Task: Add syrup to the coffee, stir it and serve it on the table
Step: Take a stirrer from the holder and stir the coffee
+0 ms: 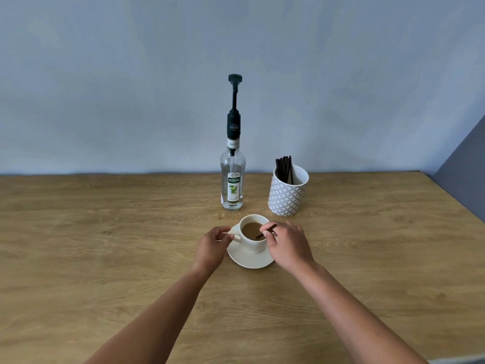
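Observation:
A white cup (252, 244) of milky coffee stands on a white saucer (249, 260) in the middle of the wooden table (105, 245). My left hand (211, 248) pinches the cup's handle from the left. My right hand (284, 245) holds a thin dark stirrer (265, 231) whose lower end dips into the coffee. Just behind the cup stands a clear syrup bottle (233, 179) with a tall black pump on top, nearly empty.
A white patterned pot (286, 197) with several dark stirrers stands to the right of the bottle. A blue-grey wall runs along the table's far edge. The table's right edge slants away at the far right.

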Motion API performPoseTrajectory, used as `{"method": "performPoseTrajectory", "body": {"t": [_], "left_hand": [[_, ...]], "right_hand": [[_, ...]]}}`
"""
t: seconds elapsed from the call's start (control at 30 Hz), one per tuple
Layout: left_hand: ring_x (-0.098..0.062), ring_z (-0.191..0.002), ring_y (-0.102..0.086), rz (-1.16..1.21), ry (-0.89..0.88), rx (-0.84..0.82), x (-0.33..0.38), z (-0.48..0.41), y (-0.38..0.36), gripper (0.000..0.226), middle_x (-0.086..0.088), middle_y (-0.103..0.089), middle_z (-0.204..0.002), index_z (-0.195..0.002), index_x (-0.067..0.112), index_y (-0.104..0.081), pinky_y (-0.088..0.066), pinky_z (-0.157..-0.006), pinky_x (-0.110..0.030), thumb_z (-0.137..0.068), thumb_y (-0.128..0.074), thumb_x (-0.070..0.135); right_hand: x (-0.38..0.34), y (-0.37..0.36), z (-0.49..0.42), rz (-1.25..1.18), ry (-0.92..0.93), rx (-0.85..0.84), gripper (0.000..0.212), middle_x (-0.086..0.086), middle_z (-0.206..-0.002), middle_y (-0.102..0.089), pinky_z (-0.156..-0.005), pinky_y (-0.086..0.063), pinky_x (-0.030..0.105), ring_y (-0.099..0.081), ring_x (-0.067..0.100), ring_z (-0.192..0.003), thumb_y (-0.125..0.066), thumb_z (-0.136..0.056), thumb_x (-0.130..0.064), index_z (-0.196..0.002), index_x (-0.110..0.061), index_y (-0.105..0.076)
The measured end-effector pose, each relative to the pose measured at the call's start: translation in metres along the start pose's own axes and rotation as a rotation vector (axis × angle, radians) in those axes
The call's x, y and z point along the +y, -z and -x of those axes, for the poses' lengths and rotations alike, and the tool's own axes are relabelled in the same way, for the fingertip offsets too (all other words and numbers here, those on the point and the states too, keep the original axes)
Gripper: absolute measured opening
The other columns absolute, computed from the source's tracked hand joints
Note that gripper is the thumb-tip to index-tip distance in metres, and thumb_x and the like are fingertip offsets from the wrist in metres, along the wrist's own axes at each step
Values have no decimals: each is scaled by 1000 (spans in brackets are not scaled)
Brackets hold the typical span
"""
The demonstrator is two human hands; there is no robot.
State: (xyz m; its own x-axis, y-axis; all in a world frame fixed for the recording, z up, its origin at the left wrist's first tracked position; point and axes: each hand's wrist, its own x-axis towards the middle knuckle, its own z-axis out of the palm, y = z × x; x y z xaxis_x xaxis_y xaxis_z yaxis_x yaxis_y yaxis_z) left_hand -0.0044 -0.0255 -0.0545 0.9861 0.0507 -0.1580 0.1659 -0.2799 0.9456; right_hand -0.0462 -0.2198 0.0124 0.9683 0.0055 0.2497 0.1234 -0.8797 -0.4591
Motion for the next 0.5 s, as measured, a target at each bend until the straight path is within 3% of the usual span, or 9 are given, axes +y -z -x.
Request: {"method": "performPoseTrajectory", "body": {"t": [0.07,0.13,0.2,0.27,0.37,0.5], "left_hand": [[-13,-100,-69,-112,-15,61,-3,8,3,19,10,-74,-103,-110,33,-68,-50,-78,-28,-91,-64,34],[-11,-104,-66,-268,-20,117,-8,19,5,27,11,-73,-113,-115,35,-68,-47,-77,-28,-91,-57,38],[-17,-119,-60,-480,-95,132,-17,26,7,34,6,-69,-127,-122,30,-67,-44,-102,-39,-91,-54,36],[-19,-143,-40,-723,-159,66,-30,33,6,44,2,-54,-148,-137,27,-56,-18,-123,-47,-95,-52,39],[-18,-156,-6,-910,-196,-26,-49,41,3,60,1,-21,-167,-154,27,-32,2,-125,-47,-100,-36,52],[-18,-156,2,-974,-247,-19,-61,45,1,63,2,-11,-169,-157,30,-24,6,-126,-47,-100,-22,57]], "right_hand": [[-3,0,1,-57,6,-6,16,-8,-97,-73,-93,-38,34,-58,16,-96,-57,-93,-22,-100,-27,-70],[-6,-1,1,-78,3,-21,18,-7,-93,-73,-93,-38,34,-57,16,-96,-57,-93,-23,-101,-28,-72],[-7,0,0,-60,-8,-44,19,-5,-92,-72,-94,-38,34,-56,15,-98,-56,-94,-24,-104,-29,-72],[-8,1,-1,-18,-18,-49,21,-5,-95,-72,-94,-37,34,-56,15,-99,-56,-95,-24,-107,-30,-71],[-8,5,-2,55,-24,-31,20,-8,-98,-72,-92,-38,35,-57,17,-100,-54,-95,-23,-107,-28,-69],[-9,5,1,42,-42,-29,18,-9,-99,-72,-92,-40,38,-58,17,-99,-54,-94,-22,-101,-26,-69]]}}
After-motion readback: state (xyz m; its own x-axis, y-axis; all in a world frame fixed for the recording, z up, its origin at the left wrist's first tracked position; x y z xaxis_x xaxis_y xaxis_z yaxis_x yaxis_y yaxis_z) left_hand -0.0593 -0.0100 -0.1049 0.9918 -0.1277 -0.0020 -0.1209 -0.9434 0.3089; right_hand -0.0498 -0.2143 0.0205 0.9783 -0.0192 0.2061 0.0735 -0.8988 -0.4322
